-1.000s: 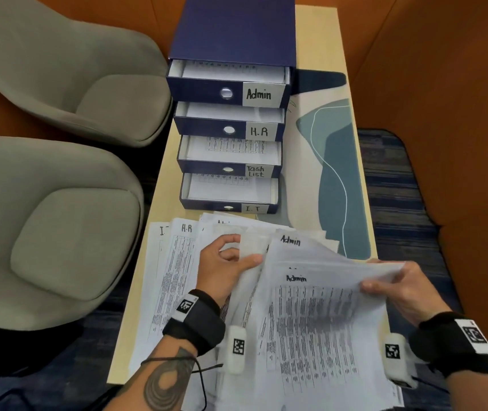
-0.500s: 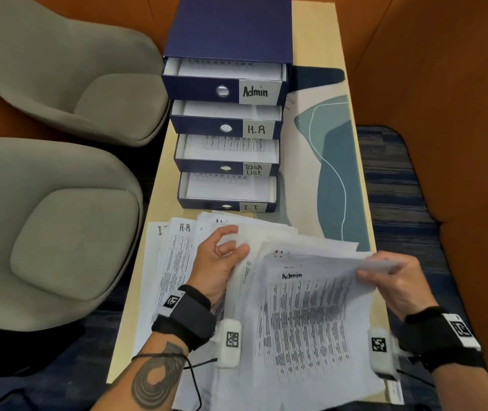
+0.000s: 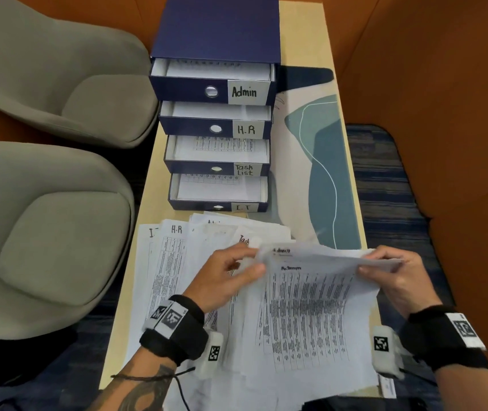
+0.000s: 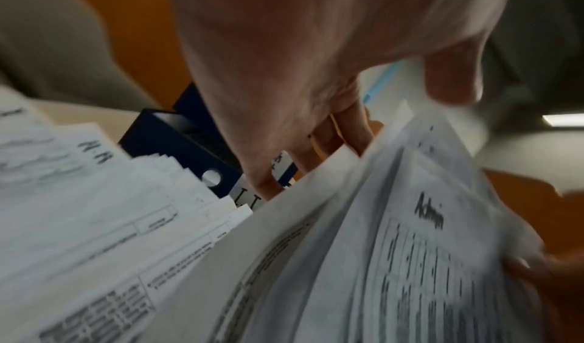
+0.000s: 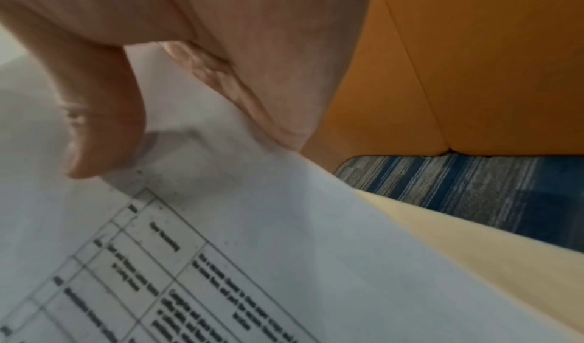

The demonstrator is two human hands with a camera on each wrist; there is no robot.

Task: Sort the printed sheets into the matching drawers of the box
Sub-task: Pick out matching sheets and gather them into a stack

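table (image 3: 330, 40): light wood | far: blue drawer box (image 3: 219, 28) | right: teal-patterned mat (image 3: 325, 161) beside box | near: spread of printed sheets (image 3: 171, 262)

Two grey armchairs (image 3: 59, 84) stand left of the pale table (image 3: 330, 40); a teal-patterned mat (image 3: 325, 173) lies on it; striped blue carpet (image 3: 385, 188) beyond.
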